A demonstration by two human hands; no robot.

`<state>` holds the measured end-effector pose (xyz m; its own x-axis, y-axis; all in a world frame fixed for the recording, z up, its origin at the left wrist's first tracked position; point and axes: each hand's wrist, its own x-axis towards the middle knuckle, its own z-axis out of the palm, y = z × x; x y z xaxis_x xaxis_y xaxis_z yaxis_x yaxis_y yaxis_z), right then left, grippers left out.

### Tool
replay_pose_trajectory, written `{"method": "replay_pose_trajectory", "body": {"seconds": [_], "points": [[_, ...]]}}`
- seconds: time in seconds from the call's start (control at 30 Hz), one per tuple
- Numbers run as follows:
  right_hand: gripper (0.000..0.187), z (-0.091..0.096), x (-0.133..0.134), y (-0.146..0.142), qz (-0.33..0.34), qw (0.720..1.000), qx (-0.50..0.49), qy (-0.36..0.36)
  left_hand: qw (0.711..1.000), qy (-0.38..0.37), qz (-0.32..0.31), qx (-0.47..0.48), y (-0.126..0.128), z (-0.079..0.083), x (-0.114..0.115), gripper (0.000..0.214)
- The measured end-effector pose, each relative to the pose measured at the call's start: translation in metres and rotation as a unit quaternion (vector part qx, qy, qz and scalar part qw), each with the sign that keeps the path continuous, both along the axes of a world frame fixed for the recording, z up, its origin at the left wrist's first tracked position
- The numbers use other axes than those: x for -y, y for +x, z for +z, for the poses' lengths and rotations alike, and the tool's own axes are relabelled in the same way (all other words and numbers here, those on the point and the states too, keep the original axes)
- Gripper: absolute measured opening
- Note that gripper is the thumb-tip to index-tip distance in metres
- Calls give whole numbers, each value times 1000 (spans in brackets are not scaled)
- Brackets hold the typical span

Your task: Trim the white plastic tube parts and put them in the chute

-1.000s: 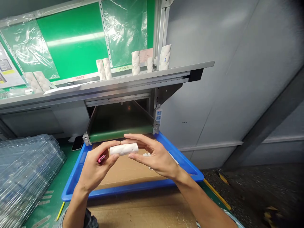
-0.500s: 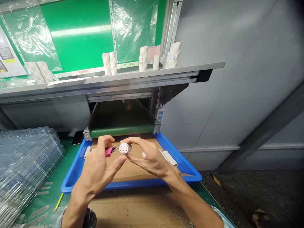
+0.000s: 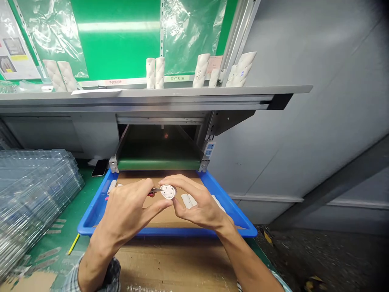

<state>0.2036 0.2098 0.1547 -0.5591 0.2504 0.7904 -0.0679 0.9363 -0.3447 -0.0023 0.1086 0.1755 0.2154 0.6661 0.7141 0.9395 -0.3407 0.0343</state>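
Note:
My left hand is closed around a pair of nippers with pink-red handles; most of the handle is hidden in the palm. The jaws touch the rim of a white tube-shaped plastic part, whose round end face with several small holes is turned toward me. Thumb and fingers of my right hand grip that part from the right, hiding its far side. My left thumb reaches to the part's lower edge. Both hands are above a blue tray lined with cardboard.
White parts lie in the tray on both sides. Behind it ends a green conveyor belt. Stacked clear plastic trays and a phone are at the left. Above runs a metal shelf bearing white twisted tubes.
The nippers' jaws have come to the part's rim, and my left hand has turned and closed further. The part's end face is tilted differently. The camera view has shifted.

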Motion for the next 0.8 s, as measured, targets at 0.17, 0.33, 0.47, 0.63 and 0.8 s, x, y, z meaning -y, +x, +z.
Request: {"method": "replay_pose_trajectory", "body": {"seconds": [0.17, 0.33, 0.47, 0.63, 0.8], "points": [[57, 0, 1, 0, 35, 999, 10, -5, 1000, -9, 10, -6, 3, -1, 2, 60], [57, 1, 1, 3, 28, 999, 19, 1, 1000, -23, 10, -15, 5, 0, 3, 61], [58, 1, 2, 4, 20, 1000, 19, 9, 999, -19, 14, -27, 6, -1, 3, 61], [57, 1, 1, 4, 18, 1000, 13, 21, 997, -6, 44, -66, 7, -2, 4, 66], [56, 3, 1, 6, 15, 999, 19, 25, 996, -9, 44, -74, 7, -1, 4, 66]]}}
